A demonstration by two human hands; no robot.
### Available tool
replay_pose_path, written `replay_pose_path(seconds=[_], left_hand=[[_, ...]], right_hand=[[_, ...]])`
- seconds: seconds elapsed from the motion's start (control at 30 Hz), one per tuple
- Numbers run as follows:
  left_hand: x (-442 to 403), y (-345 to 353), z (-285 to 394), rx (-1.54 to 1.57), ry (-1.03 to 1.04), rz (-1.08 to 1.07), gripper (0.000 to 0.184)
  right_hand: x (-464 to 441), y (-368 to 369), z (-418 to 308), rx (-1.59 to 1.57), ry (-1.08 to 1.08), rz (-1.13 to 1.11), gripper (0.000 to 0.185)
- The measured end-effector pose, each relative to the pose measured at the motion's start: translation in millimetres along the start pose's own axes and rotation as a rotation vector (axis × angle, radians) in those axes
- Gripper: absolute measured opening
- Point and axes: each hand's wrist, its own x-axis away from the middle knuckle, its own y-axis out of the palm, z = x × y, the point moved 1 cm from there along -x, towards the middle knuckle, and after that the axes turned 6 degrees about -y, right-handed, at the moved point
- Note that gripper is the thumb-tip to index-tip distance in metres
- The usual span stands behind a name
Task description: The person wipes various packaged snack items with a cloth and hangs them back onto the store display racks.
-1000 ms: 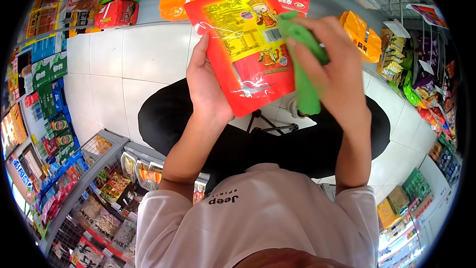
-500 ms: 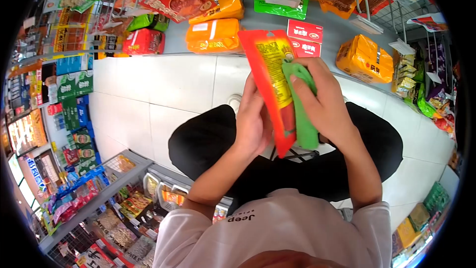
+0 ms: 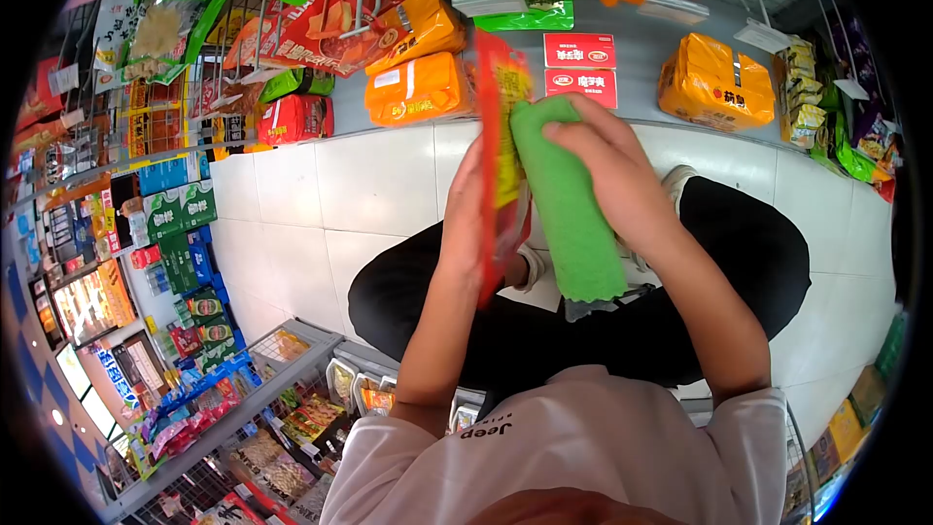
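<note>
My left hand [image 3: 466,209] is closed around a red and yellow snack packet [image 3: 503,131], held upright and seen nearly edge-on. A folded green cloth [image 3: 569,204] is gripped in my right hand [image 3: 622,170], with thumb and fingers pressed on its upper part. The cloth's top end is against or very close to the packet's printed side; I cannot tell if they touch. Its lower end hangs over my lap. Some of the left fingers are hidden behind the packet.
Ahead stands a grey shelf with orange packs [image 3: 418,89], red boxes [image 3: 580,88] and another orange pack [image 3: 717,83]. Bagged snacks hang on metal hooks [image 3: 489,2] above. A low rack [image 3: 282,350] of goods is at the lower left. White floor tiles [image 3: 379,175] lie below.
The packet has turned from showing its printed back to nearly edge-on. The green cloth has swung more into view, its lower end widening. My view has shifted slightly.
</note>
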Motion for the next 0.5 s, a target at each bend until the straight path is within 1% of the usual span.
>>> replay_pose_path(seconds=[0.03, 0.07, 0.17, 0.2, 0.27, 0.3, 0.33, 0.43, 0.47, 0.5], left_hand=[[0.2, 11.4, 11.1, 0.227, 0.018, -0.045, 0.052], [6.1, 19.3, 23.9, 0.219, -0.008, -0.039, 0.065], [-5.5, 5.3, 10.5, 0.202, -0.068, -0.026, 0.072], [-8.3, -0.3, 5.5, 0.241, -0.096, -0.061, 0.072], [-15.9, -21.2, -5.4, 0.275, -0.173, -0.189, 0.069], [-18.2, -25.6, -3.6, 0.289, -0.202, -0.252, 0.067], [-19.7, -29.1, -1.1, 0.309, -0.194, -0.250, 0.056], [-17.7, -38.9, 24.3, 0.365, -0.227, -0.131, 0.045], [-24.5, -50.7, 29.3, 0.291, -0.236, -0.059, 0.039], [-33.2, -67.8, 34.8, 0.222, -0.261, -0.053, 0.041]], right_hand=[[-3.7, -4.1, 9.8, 0.057, -0.054, -0.011, 0.025], [-6.4, -7.7, 16.5, 0.115, -0.106, -0.021, 0.025], [-7.9, -13.9, 19.7, 0.098, -0.125, -0.037, 0.025], [-7.7, -16.1, 19.4, 0.105, -0.123, -0.050, 0.025], [-6.6, -19.0, 15.0, 0.127, -0.120, -0.095, 0.026], [-6.3, -20.3, 9.6, 0.165, -0.158, -0.067, 0.026], [-5.6, -21.3, 4.1, 0.200, -0.201, -0.040, 0.025], [1.2, -21.9, -22.5, 0.308, -0.382, 0.033, 0.026], [6.3, -22.6, -37.4, 0.354, -0.447, 0.055, 0.026], [14.4, -22.2, -51.1, 0.271, -0.386, 0.042, 0.026]])
